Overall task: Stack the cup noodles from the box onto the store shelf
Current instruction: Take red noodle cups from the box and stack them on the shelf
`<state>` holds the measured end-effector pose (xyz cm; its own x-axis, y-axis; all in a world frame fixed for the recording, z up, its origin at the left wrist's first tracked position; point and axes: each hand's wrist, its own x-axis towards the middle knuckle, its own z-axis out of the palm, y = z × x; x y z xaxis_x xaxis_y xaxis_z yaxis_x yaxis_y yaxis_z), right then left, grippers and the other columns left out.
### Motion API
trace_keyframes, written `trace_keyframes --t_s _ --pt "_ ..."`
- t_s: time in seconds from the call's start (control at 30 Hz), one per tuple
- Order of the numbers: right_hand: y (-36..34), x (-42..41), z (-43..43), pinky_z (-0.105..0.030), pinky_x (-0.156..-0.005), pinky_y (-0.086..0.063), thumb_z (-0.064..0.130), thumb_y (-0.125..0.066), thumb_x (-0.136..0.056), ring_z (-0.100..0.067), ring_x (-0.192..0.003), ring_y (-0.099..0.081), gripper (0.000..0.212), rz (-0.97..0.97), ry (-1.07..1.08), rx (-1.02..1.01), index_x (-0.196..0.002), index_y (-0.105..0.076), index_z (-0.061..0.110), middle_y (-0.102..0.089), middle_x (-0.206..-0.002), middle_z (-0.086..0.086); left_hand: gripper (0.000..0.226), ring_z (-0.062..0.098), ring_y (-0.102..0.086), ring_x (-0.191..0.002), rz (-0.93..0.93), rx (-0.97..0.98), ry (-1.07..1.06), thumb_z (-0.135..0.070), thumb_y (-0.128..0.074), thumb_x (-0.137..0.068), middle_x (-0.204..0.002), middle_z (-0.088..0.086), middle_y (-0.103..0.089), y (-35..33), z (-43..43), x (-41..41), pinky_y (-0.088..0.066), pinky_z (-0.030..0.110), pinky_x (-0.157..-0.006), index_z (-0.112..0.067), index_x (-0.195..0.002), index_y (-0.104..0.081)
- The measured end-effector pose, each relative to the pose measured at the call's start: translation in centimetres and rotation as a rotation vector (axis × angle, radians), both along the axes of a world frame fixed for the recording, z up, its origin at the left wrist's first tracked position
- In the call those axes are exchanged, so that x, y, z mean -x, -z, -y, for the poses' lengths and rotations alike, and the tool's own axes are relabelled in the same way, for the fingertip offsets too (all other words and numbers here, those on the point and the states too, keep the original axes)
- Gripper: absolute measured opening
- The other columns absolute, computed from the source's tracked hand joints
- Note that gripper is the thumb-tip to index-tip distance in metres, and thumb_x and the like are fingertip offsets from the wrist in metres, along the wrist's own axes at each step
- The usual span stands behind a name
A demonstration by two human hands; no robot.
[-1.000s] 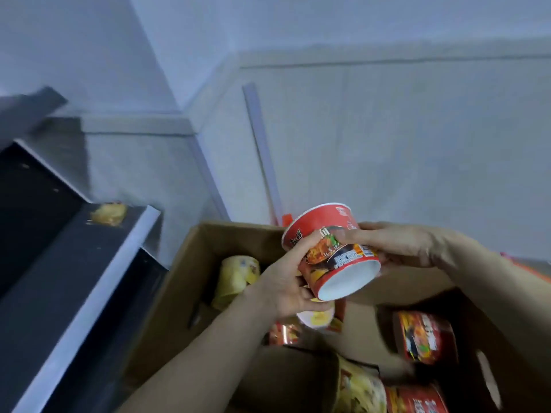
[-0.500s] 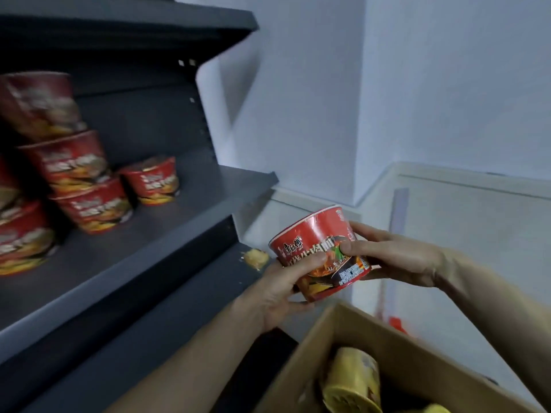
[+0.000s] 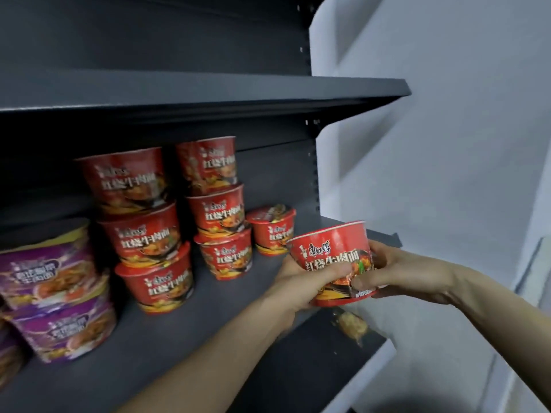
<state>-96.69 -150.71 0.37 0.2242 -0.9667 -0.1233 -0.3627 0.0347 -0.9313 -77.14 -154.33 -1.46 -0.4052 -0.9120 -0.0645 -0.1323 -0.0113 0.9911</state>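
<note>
From the head camera, I hold a red cup noodle [image 3: 328, 248] lid up at about four o'clock in the frame, by the front right corner of the dark shelf [image 3: 208, 338]. My left hand [image 3: 298, 290] curls round its near side, thumb across the label. My right hand [image 3: 408, 274] grips its right side and base. At ten o'clock from it a lone red cup [image 3: 271, 231] stands on the shelf. The three-high red stacks [image 3: 149, 236] sit at nine o'clock, and the purple cups [image 3: 53, 275] farther left.
</note>
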Motion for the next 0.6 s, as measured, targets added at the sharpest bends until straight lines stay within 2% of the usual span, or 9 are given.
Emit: trace_keyframes --t_s 0.07,0.2,0.33,0.43,0.6 --pt "-0.9 -1.9 2.0 -0.041 -0.100 -0.048 0.023 -0.084 -0.062 -0.017 -0.109 -0.064 0.075 0.018 -0.020 0.011 -0.127 -0.048 0.029 -0.067 -0.117 0.004 0.081 0.009 -0.069 -0.097 0.016 0.050 -0.044 -0.047 -0.090 -0.054 -0.107 -0.010 -0.072 -0.4 2.1 -1.5 -0.056 0.035 -0.088 -0.032 -0.125 -0.053" --pt "-2.5 -3.8 5.4 -0.040 -0.101 -0.048 0.016 -0.088 -0.062 -0.018 -0.109 -0.064 0.078 0.049 0.004 0.030 -0.129 -0.049 0.025 -0.067 -0.118 0.001 0.104 0.010 -0.062 -0.105 0.074 0.084 -0.094 -0.060 -0.087 -0.042 -0.114 -0.011 -0.066 -1.8 5.4 -3.0 -0.050 0.041 -0.098 -0.033 -0.133 -0.045" --pt "-3.9 -4.5 8.7 -0.042 -0.104 -0.045 0.002 -0.078 -0.072 -0.022 -0.112 -0.062 0.069 0.048 0.025 0.023 -0.130 -0.047 0.022 -0.066 -0.120 -0.003 0.098 0.011 -0.058 -0.108 0.093 0.129 -0.145 -0.047 -0.090 -0.057 -0.117 -0.009 -0.060 -3.1 8.2 -3.6 -0.047 0.036 -0.100 -0.027 -0.137 -0.037" --pt "-4.8 -4.8 10.9 -0.040 -0.101 -0.046 -0.008 -0.072 -0.074 -0.024 -0.110 -0.062 0.067 0.045 0.033 0.026 -0.129 -0.046 0.021 -0.066 -0.117 -0.007 0.100 0.011 -0.058 -0.108 0.115 0.181 -0.187 -0.036 -0.092 -0.059 -0.116 -0.008 -0.060 -3.9 10.1 -3.6 -0.048 0.031 -0.095 -0.023 -0.140 -0.035" --pt "-5.9 -4.9 14.4 -0.035 -0.093 -0.051 -0.016 -0.059 -0.078 -0.024 -0.108 -0.061 0.058 0.056 0.014 0.048 -0.124 -0.045 0.018 -0.064 -0.116 -0.010 0.098 0.014 -0.056 -0.110 0.210 0.213 -0.260 -0.036 -0.090 -0.059 -0.118 -0.005 -0.057 -5.0 13.0 -2.9 -0.046 0.035 -0.100 -0.023 -0.136 -0.032"
